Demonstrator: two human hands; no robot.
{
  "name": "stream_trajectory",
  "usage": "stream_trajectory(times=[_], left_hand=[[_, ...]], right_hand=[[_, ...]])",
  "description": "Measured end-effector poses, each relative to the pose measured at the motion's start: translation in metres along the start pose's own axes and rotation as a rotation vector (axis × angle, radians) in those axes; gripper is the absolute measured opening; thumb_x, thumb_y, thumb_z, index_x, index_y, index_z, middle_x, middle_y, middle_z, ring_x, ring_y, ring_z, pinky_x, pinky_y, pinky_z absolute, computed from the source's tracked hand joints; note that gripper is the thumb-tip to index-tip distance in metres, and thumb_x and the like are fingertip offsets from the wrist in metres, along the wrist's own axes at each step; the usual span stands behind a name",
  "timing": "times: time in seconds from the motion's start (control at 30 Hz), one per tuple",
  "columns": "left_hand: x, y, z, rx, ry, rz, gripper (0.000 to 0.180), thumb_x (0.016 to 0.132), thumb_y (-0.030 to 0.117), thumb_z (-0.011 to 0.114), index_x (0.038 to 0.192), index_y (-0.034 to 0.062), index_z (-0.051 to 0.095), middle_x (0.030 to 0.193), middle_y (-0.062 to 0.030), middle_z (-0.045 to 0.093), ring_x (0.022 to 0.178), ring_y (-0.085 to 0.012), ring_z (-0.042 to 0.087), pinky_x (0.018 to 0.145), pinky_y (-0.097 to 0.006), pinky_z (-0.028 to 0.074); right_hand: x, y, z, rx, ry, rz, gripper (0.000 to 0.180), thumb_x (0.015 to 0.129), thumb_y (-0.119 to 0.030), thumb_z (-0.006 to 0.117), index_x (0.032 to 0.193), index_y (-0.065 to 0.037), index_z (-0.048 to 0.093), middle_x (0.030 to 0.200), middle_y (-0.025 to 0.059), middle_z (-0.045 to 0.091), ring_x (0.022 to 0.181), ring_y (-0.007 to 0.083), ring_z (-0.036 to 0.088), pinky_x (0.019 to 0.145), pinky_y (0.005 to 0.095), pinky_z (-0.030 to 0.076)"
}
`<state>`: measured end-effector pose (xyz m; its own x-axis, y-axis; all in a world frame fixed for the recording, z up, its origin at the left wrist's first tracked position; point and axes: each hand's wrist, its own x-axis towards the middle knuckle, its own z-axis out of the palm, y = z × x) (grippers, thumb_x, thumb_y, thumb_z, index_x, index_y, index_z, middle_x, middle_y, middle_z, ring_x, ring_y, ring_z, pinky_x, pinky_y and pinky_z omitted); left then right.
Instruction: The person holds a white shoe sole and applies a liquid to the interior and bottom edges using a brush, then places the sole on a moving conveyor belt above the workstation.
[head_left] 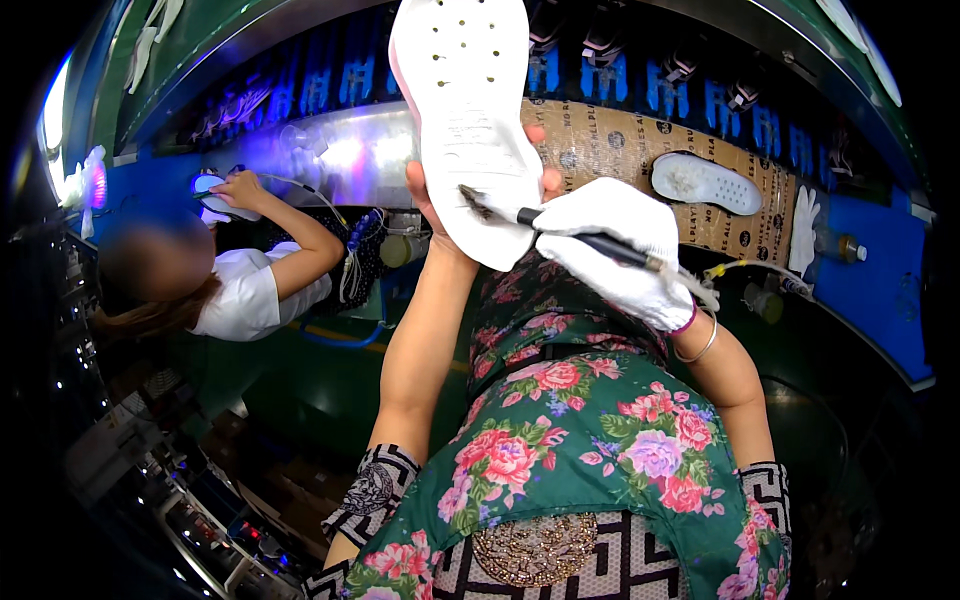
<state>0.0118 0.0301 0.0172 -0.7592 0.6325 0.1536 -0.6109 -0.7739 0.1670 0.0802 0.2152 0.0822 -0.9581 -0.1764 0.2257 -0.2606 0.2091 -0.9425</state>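
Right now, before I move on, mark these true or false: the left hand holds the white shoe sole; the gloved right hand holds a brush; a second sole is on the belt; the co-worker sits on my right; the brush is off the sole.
1. The bare left hand holds the white perforated shoe sole: true.
2. The white-gloved right hand grips a dark-handled brush: true.
3. A second white sole lies on the brown conveyor belt: true.
4. The co-worker in a white shirt is on the right: false, on the left.
5. The brush is clear of the held sole: false, its bristles touch it.
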Motion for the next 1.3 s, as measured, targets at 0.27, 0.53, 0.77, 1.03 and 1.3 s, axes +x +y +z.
stream_trajectory(times=[0.27, 0.53, 0.77, 1.03, 1.3], left_hand=[[0.009, 0.008, -0.017, -0.050, -0.184, -0.081, 0.109, 0.063, 0.083, 0.071, 0.135, 0.0050, 0.045, 0.117, -0.0121, 0.051, 0.091, -0.0281, 0.049, 0.077, -0.039, 0.036], [0.021, 0.020, 0.002, 0.102, -0.157, -0.226, 0.107, 0.062, 0.077, 0.077, 0.130, 0.0014, 0.046, 0.111, -0.0124, 0.052, 0.088, -0.0275, 0.049, 0.074, -0.037, 0.036], [0.020, 0.021, 0.007, 0.058, -0.087, -0.232, 0.111, 0.063, 0.080, 0.074, 0.129, -0.0059, 0.046, 0.111, -0.0189, 0.053, 0.086, -0.0291, 0.054, 0.074, -0.037, 0.039], [0.019, 0.018, 0.016, 0.151, 0.053, -0.202, 0.115, 0.070, 0.083, 0.064, 0.140, -0.0047, 0.041, 0.117, -0.0293, 0.051, 0.080, -0.0318, 0.056, 0.059, -0.037, 0.040], [0.021, 0.019, 0.016, 0.259, -0.003, -0.199, 0.113, 0.068, 0.084, 0.065, 0.135, -0.0052, 0.046, 0.109, -0.0285, 0.054, 0.074, -0.0315, 0.058, 0.056, -0.036, 0.042]], right_hand=[[-0.014, -0.006, 0.011, 0.419, -0.119, 0.106, 0.019, 0.074, -0.006, 0.083, 0.092, -0.006, 0.076, 0.090, 0.0080, 0.074, 0.082, 0.0213, 0.070, 0.073, 0.0305, 0.054], [-0.014, -0.007, 0.013, -0.251, -0.009, -0.383, 0.024, 0.074, -0.003, 0.080, 0.096, -0.012, 0.075, 0.090, 0.0081, 0.073, 0.073, 0.0253, 0.070, 0.063, 0.0331, 0.053], [-0.025, -0.007, 0.012, 0.348, -0.045, 0.123, 0.020, 0.073, -0.003, 0.083, 0.091, -0.004, 0.075, 0.092, 0.0097, 0.074, 0.083, 0.0211, 0.070, 0.075, 0.0324, 0.054], [-0.029, -0.004, 0.021, -0.199, -0.034, -0.324, 0.030, 0.074, -0.004, 0.080, 0.102, -0.012, 0.074, 0.091, 0.0084, 0.073, 0.072, 0.0253, 0.069, 0.064, 0.0327, 0.054], [-0.027, -0.013, 0.012, 0.088, 0.020, -0.093, 0.023, 0.071, -0.003, 0.084, 0.093, -0.005, 0.075, 0.090, 0.0123, 0.074, 0.082, 0.0248, 0.071, 0.073, 0.0335, 0.056]])
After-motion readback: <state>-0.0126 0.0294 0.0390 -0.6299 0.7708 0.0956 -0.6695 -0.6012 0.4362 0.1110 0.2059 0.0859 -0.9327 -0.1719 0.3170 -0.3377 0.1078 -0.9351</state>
